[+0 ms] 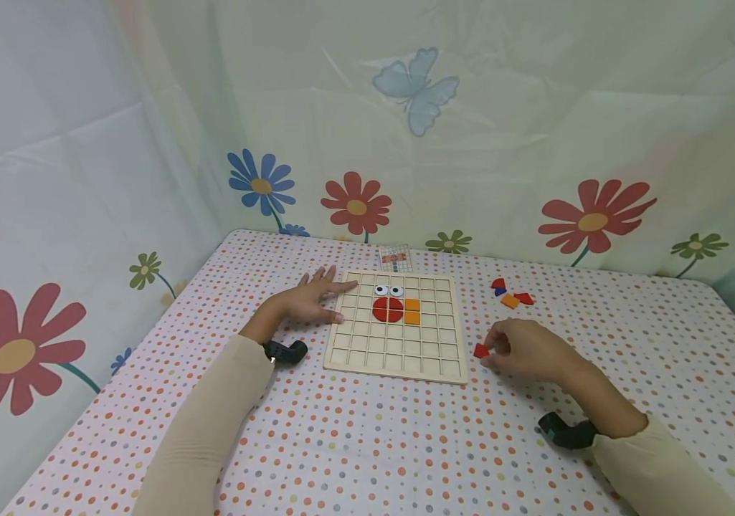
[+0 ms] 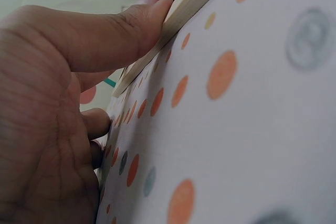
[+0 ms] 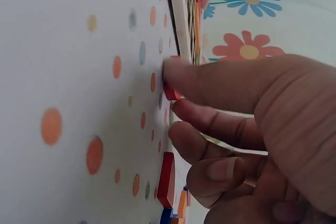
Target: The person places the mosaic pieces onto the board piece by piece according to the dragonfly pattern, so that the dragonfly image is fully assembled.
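A square wooden grid board (image 1: 358, 352) lies on the dotted table, with two white eye tiles (image 1: 389, 291), a red disc of quarter tiles (image 1: 388, 309) and two orange square tiles (image 1: 412, 311) in its cells. My left hand (image 1: 305, 302) rests at the board's left side, fingers spread; its thumb (image 2: 149, 3) touches the edge. To the right of the board, my right hand (image 1: 530, 349) pinches a small red tile (image 1: 480, 351) between thumb and fingers, low over the table. In the right wrist view, the thumb partly covers that red tile (image 3: 171, 90).
Behind my right hand lie loose tiles: two red tiles (image 1: 523, 298), an orange one (image 1: 510, 301) and a blue one (image 1: 500, 292). A printed pattern card (image 1: 396, 258) sits beyond the board's far edge. A flowered curtain (image 1: 470, 172) hangs behind the table.
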{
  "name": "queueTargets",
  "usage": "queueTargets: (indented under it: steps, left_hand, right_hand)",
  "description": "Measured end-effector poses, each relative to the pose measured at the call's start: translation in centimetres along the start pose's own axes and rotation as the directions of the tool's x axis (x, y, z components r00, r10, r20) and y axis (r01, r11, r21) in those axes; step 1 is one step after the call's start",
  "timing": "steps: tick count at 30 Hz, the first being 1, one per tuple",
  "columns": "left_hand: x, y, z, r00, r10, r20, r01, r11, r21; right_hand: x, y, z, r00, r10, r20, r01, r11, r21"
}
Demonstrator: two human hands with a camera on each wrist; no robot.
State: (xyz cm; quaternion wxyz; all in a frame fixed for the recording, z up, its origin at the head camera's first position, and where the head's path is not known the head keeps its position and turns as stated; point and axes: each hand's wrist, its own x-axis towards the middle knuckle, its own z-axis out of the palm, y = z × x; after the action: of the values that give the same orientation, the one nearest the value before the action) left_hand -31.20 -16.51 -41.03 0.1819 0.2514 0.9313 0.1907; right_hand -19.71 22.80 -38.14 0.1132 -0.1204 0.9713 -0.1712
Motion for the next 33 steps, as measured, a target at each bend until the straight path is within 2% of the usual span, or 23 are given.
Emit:
queueTargets:
  steps: [5,14,29,33]
  left_hand:
    - [0.0,-0.1,0.1,1.000,0.007,-0.003,-0.007,1.000,0.007]
    - [0.0,-0.1,0.0,1.000,0.010,-0.004,-0.010,1.000,0.012]
    - [-0.1,-0.2,0.0,1.000,0.018,-0.006,-0.018,1.000,0.011]
    - [0.0,-0.1,0.0,1.000,0.014,-0.007,-0.014,1.000,0.016]
  right_hand:
    - [0.1,-0.2,0.0,1.000,-0.019,0.001,0.019,1.000,0.004]
    - [0.1,-0.5,0.3,0.993,-0.115,-0.027,0.115,0.993,0.000]
    - [0.4,-1.0,1.1,0.991,-0.110,-0.081,0.104,0.992,-0.076]
    - [0.2,-0.8,0.9,0.994,-0.074,-0.076,0.072,0.997,-0.034]
